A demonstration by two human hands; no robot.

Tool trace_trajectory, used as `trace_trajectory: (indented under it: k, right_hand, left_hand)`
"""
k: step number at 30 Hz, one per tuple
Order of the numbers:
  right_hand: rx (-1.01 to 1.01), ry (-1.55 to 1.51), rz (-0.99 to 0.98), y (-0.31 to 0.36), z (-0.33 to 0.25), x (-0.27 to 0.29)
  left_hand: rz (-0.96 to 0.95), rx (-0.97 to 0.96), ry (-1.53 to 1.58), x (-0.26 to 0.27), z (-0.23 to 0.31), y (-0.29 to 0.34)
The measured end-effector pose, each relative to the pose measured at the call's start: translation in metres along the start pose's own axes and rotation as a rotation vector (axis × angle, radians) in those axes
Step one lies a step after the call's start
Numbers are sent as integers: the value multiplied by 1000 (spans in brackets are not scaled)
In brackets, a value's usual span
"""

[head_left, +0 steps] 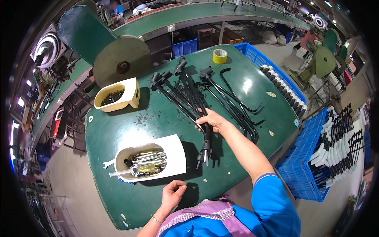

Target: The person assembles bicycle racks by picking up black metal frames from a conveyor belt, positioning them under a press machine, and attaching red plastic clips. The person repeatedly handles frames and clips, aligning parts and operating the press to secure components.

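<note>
My right hand (213,120) is wrapped round a black tubular metal part (206,138), its dark jointed end with short prongs pointing toward me. Beyond the hand, several black tubes with T-shaped heads (158,81) lie side by side, partly over small black pieces (146,118) scattered on the green table. To the right lie black rods with bent ends (237,106). My left hand (173,193) is curled near the table's front edge, below a white container (175,158) of tools; whether it holds anything small is hidden. An open-end wrench (108,163) sticks out beside that container.
A cream container (134,93) of small dark fasteners stands at the far left, a yellow tape roll (220,56) at the far edge. Blue crates (304,166) with white-and-black parts flank the right side. A large round machine disc (122,65) stands behind the table.
</note>
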State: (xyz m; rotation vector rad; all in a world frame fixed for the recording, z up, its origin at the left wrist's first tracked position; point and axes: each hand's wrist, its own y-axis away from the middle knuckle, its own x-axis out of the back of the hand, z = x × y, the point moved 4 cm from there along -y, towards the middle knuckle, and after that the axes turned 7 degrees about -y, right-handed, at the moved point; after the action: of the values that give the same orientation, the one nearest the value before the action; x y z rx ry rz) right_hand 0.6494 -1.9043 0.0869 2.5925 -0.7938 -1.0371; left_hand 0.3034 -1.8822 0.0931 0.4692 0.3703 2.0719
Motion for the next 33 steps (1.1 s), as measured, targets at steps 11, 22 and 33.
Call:
trace_trajectory:
  k: [11,22,33]
  right_hand:
    - [219,973,477,4,-15,33]
    - [397,1156,728,11,2,34]
    - [852,1215,798,42,-9,55]
  left_hand:
    - [-19,-12,-48,-4,-7,-2]
    - [-25,62,-5,-7,-2,2]
    - [-73,-14,84,0,-1,3]
